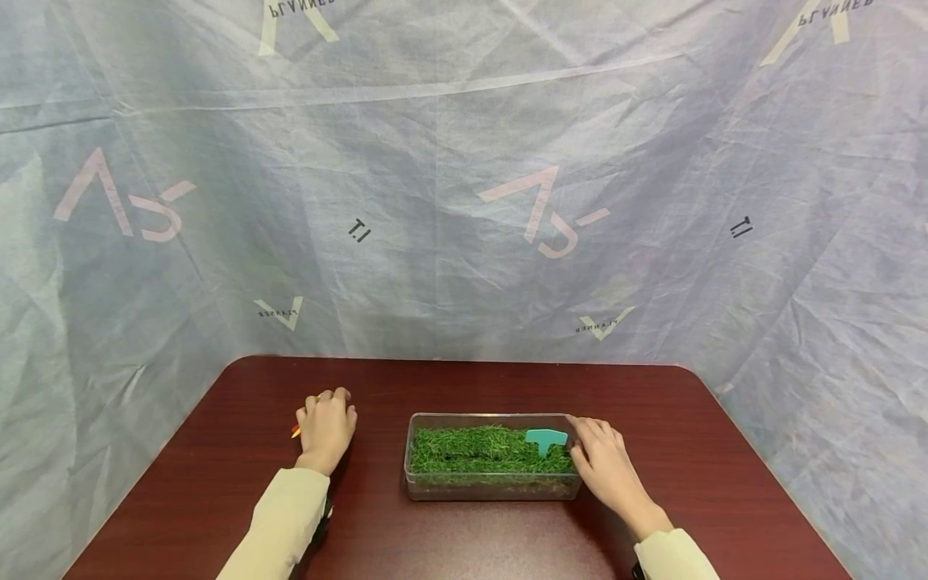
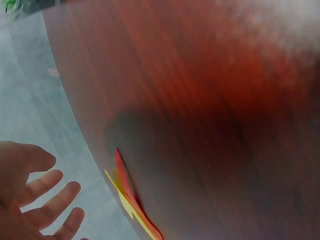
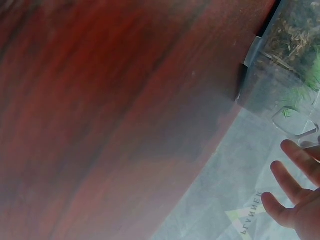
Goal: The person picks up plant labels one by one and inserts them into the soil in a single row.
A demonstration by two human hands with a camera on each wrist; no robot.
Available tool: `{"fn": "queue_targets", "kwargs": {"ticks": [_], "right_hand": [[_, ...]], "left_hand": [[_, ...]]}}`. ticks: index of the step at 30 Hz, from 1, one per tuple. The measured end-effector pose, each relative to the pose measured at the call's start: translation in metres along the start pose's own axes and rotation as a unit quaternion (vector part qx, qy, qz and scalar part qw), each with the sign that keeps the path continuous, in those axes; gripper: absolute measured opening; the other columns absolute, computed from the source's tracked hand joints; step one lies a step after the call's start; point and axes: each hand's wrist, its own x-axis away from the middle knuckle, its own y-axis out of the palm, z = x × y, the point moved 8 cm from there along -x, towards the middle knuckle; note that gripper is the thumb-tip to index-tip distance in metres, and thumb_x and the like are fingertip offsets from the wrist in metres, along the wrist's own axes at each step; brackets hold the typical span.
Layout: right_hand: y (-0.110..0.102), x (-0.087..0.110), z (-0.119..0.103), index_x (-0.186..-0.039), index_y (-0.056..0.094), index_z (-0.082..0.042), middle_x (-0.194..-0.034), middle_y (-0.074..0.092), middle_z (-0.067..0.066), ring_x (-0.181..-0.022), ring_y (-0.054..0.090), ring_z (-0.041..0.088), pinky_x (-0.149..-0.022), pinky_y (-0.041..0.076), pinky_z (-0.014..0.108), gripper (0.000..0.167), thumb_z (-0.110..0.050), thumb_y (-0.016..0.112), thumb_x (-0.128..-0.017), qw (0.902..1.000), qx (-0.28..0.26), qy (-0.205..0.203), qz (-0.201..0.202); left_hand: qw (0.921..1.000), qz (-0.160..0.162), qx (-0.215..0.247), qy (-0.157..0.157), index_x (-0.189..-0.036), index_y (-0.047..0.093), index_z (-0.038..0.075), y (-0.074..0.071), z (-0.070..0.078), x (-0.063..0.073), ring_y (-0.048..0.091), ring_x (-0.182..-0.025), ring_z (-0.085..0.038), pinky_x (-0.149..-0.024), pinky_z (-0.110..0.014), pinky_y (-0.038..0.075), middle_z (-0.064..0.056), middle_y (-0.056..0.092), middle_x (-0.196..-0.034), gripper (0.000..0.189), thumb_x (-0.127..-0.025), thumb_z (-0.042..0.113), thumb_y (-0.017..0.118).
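A clear plastic box (image 1: 493, 488) of green grass (image 1: 471, 447) stands on the table, a teal T-shaped plant label (image 1: 546, 437) upright in its right part. My right hand (image 1: 605, 463) rests at the box's right end, fingers by the far corner; the right wrist view shows those fingers (image 3: 292, 182) spread and fairly straight. To the left, my left hand (image 1: 328, 427) hovers over thin red and yellow pieces. In the left wrist view the red piece (image 2: 126, 182) and yellow piece (image 2: 126, 202) overlap, apart from the loosely bent fingers (image 2: 55, 205). Their full shape is partly hidden.
The dark red-brown table (image 1: 435, 548) has rounded far corners. A grey printed cloth (image 1: 435, 201) hangs behind it and along both sides. Bare tabletop lies between the left hand and the box.
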Motion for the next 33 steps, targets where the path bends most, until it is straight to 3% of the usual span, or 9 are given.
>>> {"fn": "queue_targets", "kwargs": {"ticks": [11,22,33], "right_hand": [[-0.002,0.000,-0.001,-0.129,0.050,-0.006,-0.118,0.057,0.012,-0.112,0.047,0.030,-0.094,0.031,0.054,0.041,-0.009,0.050,-0.089,1.0000,-0.004,0.000,0.000],[-0.002,0.001,-0.002,-0.128,0.051,-0.004,-0.117,0.058,0.013,-0.112,0.047,0.032,-0.093,0.032,0.056,0.040,-0.008,0.050,-0.088,1.0000,0.005,-0.001,0.004],[-0.001,0.001,-0.002,-0.129,0.050,-0.005,-0.118,0.058,0.014,-0.112,0.047,0.032,-0.093,0.032,0.056,0.040,-0.009,0.050,-0.089,1.0000,0.004,0.003,0.002]], "left_hand": [[0.9956,-0.073,-0.033,-0.047,-0.109,0.057,0.001,0.011,-0.025,-0.009,0.047,-0.096,-0.044,-0.078,-0.056,0.035,-0.022,0.058,-0.102,0.027,-0.086,0.014,0.058],[0.9916,-0.098,-0.044,-0.072,-0.111,0.055,-0.007,0.019,-0.033,-0.008,0.046,-0.095,-0.047,-0.078,-0.057,0.035,-0.027,0.055,-0.101,0.030,-0.086,0.009,0.053],[0.9895,-0.099,-0.058,-0.088,-0.108,0.059,-0.005,0.024,-0.037,-0.010,0.045,-0.095,-0.047,-0.077,-0.056,0.036,-0.027,0.054,-0.099,0.030,-0.084,0.012,0.056]]}}
